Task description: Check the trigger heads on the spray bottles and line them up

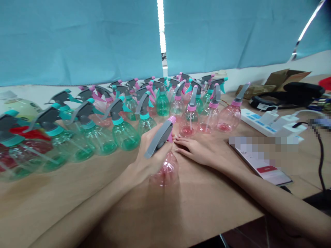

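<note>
at the far left of the counter (64,186), a pale yellow container (23,106) stands behind a row of see-through green spray bottles (126,136) with teal collars and grey heads; thin tubes run down inside them and the green looks deeper at the bases, though whether any liquid is there i cannot tell. something red (33,132) shows by the leftmost ones. in the middle, the left hand (150,155) grips a pink spray bottle (165,170) around its neck, the bottle's base on the counter in front of the crowd of green and pink ones. just beside it on the right, the right hand (193,150) is loose, palm down with fingers stretched towards the bottle; whether they touch it is unclear. farther right come more pink bottles (229,117), tubes inside, then a white power strip (258,120) with plugs in it and an open cardboard box (284,79), its inside hidden.
</note>
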A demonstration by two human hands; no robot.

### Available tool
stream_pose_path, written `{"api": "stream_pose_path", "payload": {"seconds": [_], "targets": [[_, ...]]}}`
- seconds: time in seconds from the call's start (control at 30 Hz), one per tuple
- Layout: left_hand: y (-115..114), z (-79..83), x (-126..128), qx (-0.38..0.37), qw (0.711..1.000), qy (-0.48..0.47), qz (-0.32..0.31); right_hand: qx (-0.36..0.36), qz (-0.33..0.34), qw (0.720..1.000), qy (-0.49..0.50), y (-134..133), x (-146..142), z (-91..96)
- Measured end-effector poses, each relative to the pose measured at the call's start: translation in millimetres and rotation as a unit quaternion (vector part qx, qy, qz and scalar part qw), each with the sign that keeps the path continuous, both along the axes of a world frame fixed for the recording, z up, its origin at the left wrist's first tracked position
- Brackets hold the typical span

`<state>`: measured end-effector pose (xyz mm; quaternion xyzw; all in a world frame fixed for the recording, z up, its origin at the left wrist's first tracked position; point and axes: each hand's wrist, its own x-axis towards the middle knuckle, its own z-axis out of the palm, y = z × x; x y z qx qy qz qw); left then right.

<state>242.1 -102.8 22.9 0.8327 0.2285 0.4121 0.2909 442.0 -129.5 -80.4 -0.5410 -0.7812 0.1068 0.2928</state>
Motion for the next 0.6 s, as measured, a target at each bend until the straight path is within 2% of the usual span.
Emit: {"api": "stream_pose_path", "payload": {"seconds": [0.27,0.6], "targets": [[2,-11.3,1,-0.031,0.999,-0.014,0.005,-0.004,-0.01,1.0,0.009,1,1,-2.6],[1,-9.5,2,-0.04,0.999,-0.022,0.003,-0.005,-0.011,1.0,0.011,1,1,-3.6]]}}
